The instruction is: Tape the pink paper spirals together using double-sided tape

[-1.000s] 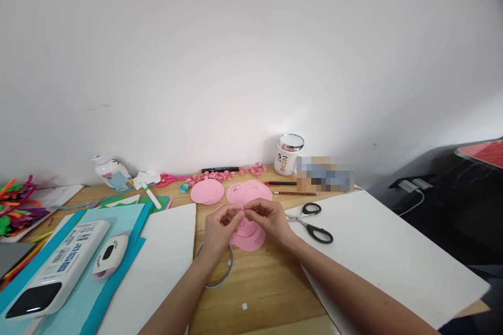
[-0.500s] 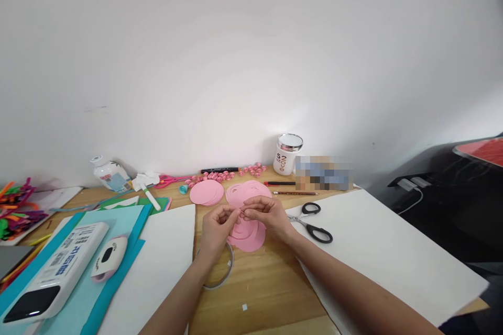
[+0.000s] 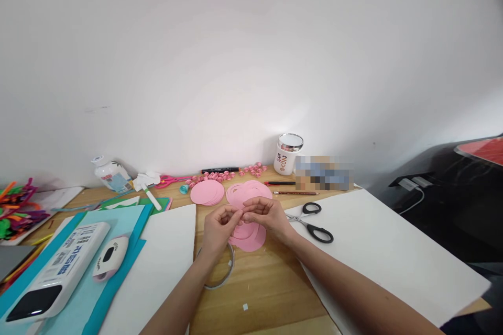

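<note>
My left hand (image 3: 218, 229) and my right hand (image 3: 265, 215) meet over the wooden table, fingertips pinched together on a pink paper spiral (image 3: 247, 234) that hangs down from them. The piece pinched between the fingers is tiny and mostly hidden. Behind the hands lie a stack of pink paper circles (image 3: 207, 192) and a pile of cut pink spirals (image 3: 249, 190). A row of small rolled pink paper roses (image 3: 222, 174) lines the back of the table.
Black-handled scissors (image 3: 313, 223) lie on a white board (image 3: 385, 251) at right. A tape ring (image 3: 220, 272) sits under my left wrist. Left: blue paper (image 3: 113, 214), a white device (image 3: 55, 269), a small pink-white gadget (image 3: 110, 256). Behind: a white jar (image 3: 288, 154), pencils (image 3: 291, 188), a glue bottle (image 3: 110, 174).
Both hands stay in place, with only small finger movements on the pink spiral; the view shifts slightly.
</note>
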Demonstrator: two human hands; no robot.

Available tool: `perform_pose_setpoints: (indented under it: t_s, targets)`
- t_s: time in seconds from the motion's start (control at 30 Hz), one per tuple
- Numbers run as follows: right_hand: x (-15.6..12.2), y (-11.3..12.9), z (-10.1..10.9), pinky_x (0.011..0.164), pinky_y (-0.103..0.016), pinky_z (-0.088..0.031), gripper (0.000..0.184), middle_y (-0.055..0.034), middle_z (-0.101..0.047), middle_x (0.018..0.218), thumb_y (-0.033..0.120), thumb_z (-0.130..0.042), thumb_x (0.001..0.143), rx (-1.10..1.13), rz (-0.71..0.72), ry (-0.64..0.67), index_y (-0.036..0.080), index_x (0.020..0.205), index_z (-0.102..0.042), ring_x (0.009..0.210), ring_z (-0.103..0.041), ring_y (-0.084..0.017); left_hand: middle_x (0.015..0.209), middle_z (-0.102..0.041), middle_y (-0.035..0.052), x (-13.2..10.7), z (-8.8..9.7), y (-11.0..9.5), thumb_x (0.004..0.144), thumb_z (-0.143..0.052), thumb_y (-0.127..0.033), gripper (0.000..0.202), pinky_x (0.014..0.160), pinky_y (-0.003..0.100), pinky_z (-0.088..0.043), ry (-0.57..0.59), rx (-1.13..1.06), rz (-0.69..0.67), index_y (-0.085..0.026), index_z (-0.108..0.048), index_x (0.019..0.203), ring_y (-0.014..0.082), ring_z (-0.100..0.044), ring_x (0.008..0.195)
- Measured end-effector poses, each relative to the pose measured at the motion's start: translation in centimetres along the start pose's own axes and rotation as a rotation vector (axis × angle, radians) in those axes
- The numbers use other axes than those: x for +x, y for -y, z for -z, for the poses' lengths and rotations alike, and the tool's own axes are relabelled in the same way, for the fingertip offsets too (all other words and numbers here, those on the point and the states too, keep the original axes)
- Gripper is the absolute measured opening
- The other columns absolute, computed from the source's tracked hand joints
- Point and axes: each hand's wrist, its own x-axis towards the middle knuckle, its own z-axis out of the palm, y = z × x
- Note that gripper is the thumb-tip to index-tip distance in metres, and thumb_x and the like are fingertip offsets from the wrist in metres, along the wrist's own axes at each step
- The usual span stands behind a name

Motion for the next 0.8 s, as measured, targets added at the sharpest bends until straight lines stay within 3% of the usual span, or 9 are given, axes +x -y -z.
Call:
perform_pose_setpoints:
  t_s: [0.8]
  targets:
    - [-0.01,-0.02,0.07,0.067,-0.032,-0.056,0.037,-0.0062,-0.071,0.078,0.032,-0.076,0.058,0.037,-0.011,-0.015,0.016,0.088,-0.063,0.067,-0.067,-0.017,0.05,-0.058,-0.0008,0.08,0.05,0.03,0.064,-0.066,-0.038,0.025,0.036,0.017,-0.032,0.002,-0.025,0.051,-0.014,-0.063,0.068,0.0078,-0.046,0.039]
